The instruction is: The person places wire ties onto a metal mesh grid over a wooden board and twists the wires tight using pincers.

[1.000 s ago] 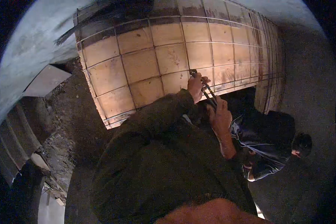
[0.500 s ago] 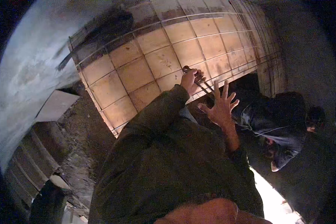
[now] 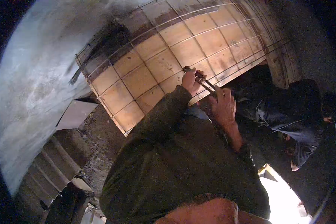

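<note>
A pair of dark long-handled pincers (image 3: 206,82) lies across my two hands, its head by a bar of the wire mesh (image 3: 170,47). My left hand (image 3: 191,81) is closed around the pincers near the head, over the lit wooden panel (image 3: 158,72) under the mesh. Lower right, just past the panel's edge, my right hand (image 3: 224,107) is closed on the ends of the two handles. Whether a tie wire sits in the jaws is too small to tell.
A person in dark clothes (image 3: 283,108) is close on my right. A pale wall (image 3: 37,78) curves along the left, with a light board (image 3: 76,114) and ribbed sheets (image 3: 50,164) below. Rubble (image 3: 100,153) covers the ground; bright light (image 3: 282,198) enters bottom right.
My right hand, spread open beside the handles before, has closed on their ends. My left hand keeps its hold near the head. The view has shifted slightly, and the mesh appears a little tilted.
</note>
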Demonstrator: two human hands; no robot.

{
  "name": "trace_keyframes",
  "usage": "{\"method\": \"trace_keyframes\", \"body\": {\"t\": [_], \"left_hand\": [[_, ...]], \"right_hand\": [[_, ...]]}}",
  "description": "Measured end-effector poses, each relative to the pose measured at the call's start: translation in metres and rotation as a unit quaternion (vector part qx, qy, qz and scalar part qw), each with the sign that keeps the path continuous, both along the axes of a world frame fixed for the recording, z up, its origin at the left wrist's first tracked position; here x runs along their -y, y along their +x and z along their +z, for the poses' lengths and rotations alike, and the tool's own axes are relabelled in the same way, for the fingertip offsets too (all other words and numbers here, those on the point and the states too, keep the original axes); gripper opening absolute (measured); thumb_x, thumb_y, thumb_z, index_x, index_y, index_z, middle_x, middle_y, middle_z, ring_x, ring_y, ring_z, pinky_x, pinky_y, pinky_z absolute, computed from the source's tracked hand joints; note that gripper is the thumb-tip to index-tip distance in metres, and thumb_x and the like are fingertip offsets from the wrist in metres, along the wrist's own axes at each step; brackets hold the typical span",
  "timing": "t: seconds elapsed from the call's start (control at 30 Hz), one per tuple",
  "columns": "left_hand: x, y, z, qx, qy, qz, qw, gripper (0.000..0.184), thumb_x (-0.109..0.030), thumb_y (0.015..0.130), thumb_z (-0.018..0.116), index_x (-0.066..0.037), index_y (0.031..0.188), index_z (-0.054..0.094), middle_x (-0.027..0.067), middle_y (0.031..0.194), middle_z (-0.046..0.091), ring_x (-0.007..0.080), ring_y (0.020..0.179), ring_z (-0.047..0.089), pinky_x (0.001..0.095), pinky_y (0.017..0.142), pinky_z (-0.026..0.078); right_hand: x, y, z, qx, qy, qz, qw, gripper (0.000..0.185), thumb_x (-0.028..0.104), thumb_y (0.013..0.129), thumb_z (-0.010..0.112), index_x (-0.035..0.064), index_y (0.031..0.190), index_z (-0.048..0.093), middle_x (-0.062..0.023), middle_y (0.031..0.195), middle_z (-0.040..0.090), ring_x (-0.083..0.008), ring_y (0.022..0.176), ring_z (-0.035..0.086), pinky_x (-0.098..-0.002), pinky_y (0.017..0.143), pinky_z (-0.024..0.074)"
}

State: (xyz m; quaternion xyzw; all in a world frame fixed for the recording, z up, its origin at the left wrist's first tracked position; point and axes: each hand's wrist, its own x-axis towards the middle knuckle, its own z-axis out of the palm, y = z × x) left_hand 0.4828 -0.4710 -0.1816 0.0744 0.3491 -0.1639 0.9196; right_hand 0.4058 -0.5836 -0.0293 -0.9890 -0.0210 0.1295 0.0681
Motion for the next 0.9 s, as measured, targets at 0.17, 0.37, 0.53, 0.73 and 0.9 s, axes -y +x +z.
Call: {"method": "trace_keyframes", "body": {"t": [0.17,0.37,0.53,0.73,0.9], "left_hand": [[0.0,-0.002,-0.006,0.041,-0.033,0.021,0.998,0.019,-0.021,0.093,0.049,-0.003,0.086,0.045,0.0132,0.08,0.055,0.0286,0.075,0.057,0.0523,0.081,0.05],[-0.022,-0.018,0.018,0.006,0.043,-0.138,0.989,0.032,-0.044,0.088,0.057,-0.013,0.089,0.05,0.0054,0.091,0.055,0.024,0.086,0.057,0.0454,0.083,0.044],[-0.011,-0.013,0.004,0.134,-0.035,-0.053,0.989,0.031,-0.042,0.091,0.054,-0.012,0.089,0.052,0.0057,0.093,0.058,0.023,0.087,0.058,0.0404,0.08,0.047],[0.018,-0.02,-0.011,0.083,-0.009,0.033,0.996,0.028,-0.034,0.093,0.055,-0.005,0.091,0.053,0.0091,0.088,0.058,0.0227,0.08,0.056,0.038,0.073,0.048],[0.015,-0.028,-0.019,0.073,0.055,0.006,0.996,0.035,-0.038,0.093,0.054,-0.004,0.1,0.05,0.01,0.09,0.058,0.0209,0.08,0.056,0.0374,0.074,0.048]], "right_hand": [[0.008,0.025,-0.008,0.02,0.046,0.063,0.997,0.032,0.03,0.087,0.058,0.0049,0.107,0.059,-0.0163,0.093,0.057,-0.0374,0.081,0.06,-0.0451,0.067,0.047],[0.03,0.052,-0.014,-0.147,0.24,-0.047,0.958,0.032,0.028,0.091,0.05,-0.0025,0.092,0.06,-0.0219,0.082,0.063,-0.0388,0.082,0.061,-0.0441,0.069,0.0471],[0.004,0.055,0.008,-0.171,0.153,-0.009,0.973,0.035,0.033,0.088,0.054,-0.0014,0.088,0.06,-0.0204,0.079,0.063,-0.0394,0.077,0.061,-0.0437,0.069,0.047],[0.09,0.07,-0.085,-0.27,0.142,0.117,0.945,0.032,0.032,0.081,0.062,0.0042,0.097,0.061,-0.019,0.082,0.064,-0.0399,0.079,0.061,-0.0452,0.07,0.047],[0.08,0.06,-0.083,-0.332,0.252,0.01,0.909,0.046,0.041,0.084,0.064,0.0093,0.117,0.057,-0.0097,0.077,0.061,-0.0243,0.069,0.062,-0.0363,0.061,0.0512]]}}
